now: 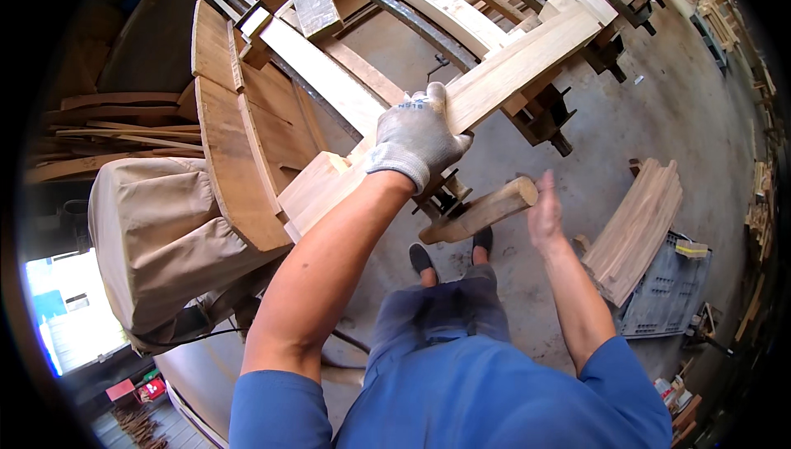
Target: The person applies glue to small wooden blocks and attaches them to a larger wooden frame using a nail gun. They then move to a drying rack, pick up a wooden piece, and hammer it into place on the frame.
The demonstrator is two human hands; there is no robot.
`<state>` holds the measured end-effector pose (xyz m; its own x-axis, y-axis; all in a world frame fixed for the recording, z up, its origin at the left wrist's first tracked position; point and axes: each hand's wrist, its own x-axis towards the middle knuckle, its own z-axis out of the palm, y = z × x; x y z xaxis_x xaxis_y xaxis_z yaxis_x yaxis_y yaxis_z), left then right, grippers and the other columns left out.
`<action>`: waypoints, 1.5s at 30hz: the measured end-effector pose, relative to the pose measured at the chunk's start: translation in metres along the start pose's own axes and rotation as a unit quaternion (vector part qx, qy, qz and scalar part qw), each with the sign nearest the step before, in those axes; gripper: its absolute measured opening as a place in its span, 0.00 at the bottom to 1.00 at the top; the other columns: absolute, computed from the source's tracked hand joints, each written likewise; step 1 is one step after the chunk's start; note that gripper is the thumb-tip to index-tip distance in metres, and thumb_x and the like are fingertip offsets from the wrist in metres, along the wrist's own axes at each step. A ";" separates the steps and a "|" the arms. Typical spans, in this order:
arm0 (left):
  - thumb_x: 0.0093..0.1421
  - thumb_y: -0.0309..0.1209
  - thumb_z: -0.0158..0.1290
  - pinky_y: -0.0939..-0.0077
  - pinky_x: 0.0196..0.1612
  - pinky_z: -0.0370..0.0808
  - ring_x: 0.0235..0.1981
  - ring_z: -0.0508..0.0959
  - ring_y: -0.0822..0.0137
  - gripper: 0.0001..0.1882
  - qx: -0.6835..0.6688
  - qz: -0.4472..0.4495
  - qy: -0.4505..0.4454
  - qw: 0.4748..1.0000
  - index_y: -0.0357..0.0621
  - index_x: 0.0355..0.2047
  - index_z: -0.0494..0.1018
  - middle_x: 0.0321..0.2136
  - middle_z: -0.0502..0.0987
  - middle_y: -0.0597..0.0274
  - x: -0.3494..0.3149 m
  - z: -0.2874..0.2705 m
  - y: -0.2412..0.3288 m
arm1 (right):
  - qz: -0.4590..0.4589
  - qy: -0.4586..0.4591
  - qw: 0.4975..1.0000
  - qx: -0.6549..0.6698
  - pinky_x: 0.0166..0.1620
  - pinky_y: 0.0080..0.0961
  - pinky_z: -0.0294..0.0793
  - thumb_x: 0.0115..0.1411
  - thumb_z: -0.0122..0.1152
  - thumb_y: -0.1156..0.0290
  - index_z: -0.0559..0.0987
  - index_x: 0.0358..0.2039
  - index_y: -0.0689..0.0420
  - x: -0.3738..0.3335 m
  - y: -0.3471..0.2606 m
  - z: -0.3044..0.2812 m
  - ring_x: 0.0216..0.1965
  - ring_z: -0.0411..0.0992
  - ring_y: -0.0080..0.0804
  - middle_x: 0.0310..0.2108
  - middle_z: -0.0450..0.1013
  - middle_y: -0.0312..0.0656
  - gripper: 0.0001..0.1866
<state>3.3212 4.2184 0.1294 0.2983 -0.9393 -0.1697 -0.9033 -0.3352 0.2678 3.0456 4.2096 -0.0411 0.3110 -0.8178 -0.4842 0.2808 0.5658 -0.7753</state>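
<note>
Ahead of you, a pale, straight-edged board [527, 66] slants from near left to far right, its middle hidden from view. A narrower pale rail [321, 70] meets it from the far side. On your side of the board sits a stout brown stick [486, 210] (rounder and darker than the board), its blunt, rounded end pointing to your right.
</note>
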 end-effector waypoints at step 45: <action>0.57 0.53 0.63 0.59 0.46 0.84 0.40 0.88 0.49 0.34 0.019 -0.003 -0.011 1.000 0.42 0.54 0.72 0.36 0.85 0.43 0.001 -0.003 0.005 | -0.001 -0.113 0.828 -0.549 0.61 0.33 0.74 0.70 0.53 0.74 0.78 0.58 0.59 0.012 0.105 -0.059 0.59 0.75 0.35 0.55 0.78 0.45 0.17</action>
<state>3.3179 4.2153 0.1339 0.2967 -0.9356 -0.1913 -0.9128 -0.3367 0.2310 3.0256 4.2533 -0.1524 0.5083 -0.7085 -0.4896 -0.6742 0.0264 -0.7381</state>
